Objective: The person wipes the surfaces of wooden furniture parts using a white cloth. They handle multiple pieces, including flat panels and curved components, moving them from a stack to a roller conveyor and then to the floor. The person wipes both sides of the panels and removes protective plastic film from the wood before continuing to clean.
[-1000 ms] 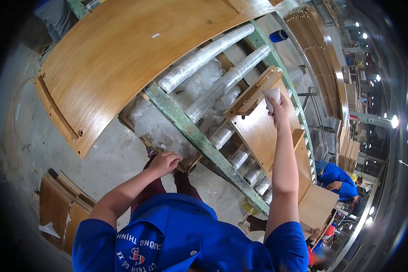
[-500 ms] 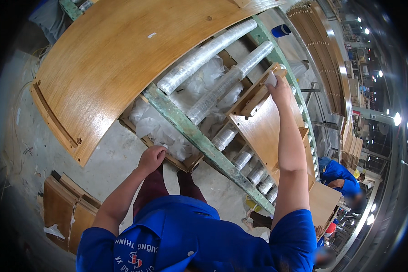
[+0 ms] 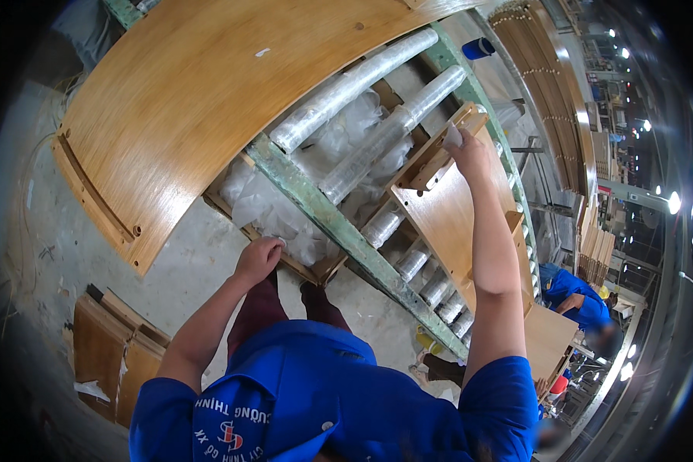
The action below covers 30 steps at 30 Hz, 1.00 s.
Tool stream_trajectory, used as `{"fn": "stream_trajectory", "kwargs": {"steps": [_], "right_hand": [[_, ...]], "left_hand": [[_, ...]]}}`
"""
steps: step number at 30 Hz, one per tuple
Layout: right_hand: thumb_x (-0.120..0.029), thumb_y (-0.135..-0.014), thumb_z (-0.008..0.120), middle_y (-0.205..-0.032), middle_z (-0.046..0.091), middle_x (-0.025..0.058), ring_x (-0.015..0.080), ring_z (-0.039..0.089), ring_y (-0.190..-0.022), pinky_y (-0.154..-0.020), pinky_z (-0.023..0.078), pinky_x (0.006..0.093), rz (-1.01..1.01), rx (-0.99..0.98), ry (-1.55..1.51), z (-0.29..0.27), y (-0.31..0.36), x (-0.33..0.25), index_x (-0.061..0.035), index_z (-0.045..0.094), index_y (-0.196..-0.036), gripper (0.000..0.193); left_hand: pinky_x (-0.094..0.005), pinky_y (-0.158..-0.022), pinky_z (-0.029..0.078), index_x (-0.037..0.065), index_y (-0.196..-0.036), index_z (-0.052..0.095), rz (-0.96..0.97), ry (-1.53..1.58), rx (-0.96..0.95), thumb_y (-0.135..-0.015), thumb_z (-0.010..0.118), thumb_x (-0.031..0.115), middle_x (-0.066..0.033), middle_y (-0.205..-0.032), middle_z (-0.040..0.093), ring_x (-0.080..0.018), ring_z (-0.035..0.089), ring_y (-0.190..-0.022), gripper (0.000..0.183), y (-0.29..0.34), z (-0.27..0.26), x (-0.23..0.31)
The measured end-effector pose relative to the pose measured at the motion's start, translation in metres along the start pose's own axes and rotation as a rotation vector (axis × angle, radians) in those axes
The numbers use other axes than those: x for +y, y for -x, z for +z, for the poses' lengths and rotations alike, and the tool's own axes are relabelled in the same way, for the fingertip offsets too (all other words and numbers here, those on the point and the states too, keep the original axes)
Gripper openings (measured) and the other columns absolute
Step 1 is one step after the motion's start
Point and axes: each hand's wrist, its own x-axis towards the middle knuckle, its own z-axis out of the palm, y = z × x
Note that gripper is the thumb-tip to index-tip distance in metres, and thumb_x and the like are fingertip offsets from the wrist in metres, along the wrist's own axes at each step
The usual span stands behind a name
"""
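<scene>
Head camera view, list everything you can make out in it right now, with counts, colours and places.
Large glossy wooden panel: 1, honey brown, upper left
Smaller flat wooden panel with raised strips: 1, light brown, on the rollers
Plastic-wrapped rollers: several, silvery, centre
Painted metal frame: 1, green, around the rollers
Open box: 1, brown, below the rollers
Crumpled thin sheets: uncountable, white, in the box
Cylindrical container: 1, blue, upper right
Stacked boards: many, brown, upper right
Boards: several, brown, lower left
Co-worker: at least 1, blue shirt, lower right
Small folded pad: 1, white, in the right hand
Right hand: 1, bare, over the smaller panel
Left hand: 1, bare, by the box
</scene>
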Motion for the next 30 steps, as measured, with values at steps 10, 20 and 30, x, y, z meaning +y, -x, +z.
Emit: {"fn": "stream_trajectory", "kwargs": {"steps": [10,20,30], "right_hand": [[-0.031,-0.077,0.067,-0.101,0.065,0.0177,0.0342,0.063,-0.094,-0.081,0.05,0.042,-0.083,-0.066,-0.072,0.002,0.048,-0.02,-0.0118,0.057,-0.119,0.047],[-0.031,-0.078,0.065,-0.1,0.066,0.0137,0.0332,0.063,-0.091,-0.078,0.051,0.0423,-0.171,-0.079,-0.15,0.011,0.087,-0.036,-0.0119,0.058,-0.114,0.042],[-0.026,-0.078,0.066,-0.099,0.063,0.0127,0.0321,0.064,-0.087,-0.074,0.052,0.0414,-0.238,0.031,-0.115,0.034,0.107,-0.039,-0.0126,0.056,-0.115,0.04]], "left_hand": [[-0.0389,-0.071,0.049,0.005,-0.092,0.064,0.017,-0.032,-0.011,-0.082,0.057,0.012,-0.0134,-0.088,0.065,-0.0312,0.062,-0.08,0.014,-0.005,-0.003,0.008],[-0.0379,-0.074,0.049,0.005,-0.092,0.064,0.014,-0.017,-0.046,-0.082,0.057,0.012,-0.0126,-0.09,0.065,-0.0301,0.062,-0.084,0.014,-0.004,-0.008,0.014],[-0.0375,-0.073,0.049,0.004,-0.094,0.063,-0.015,-0.017,-0.085,-0.083,0.057,0.011,-0.0118,-0.093,0.065,-0.0296,0.062,-0.083,0.015,0.001,-0.015,0.015]]}}
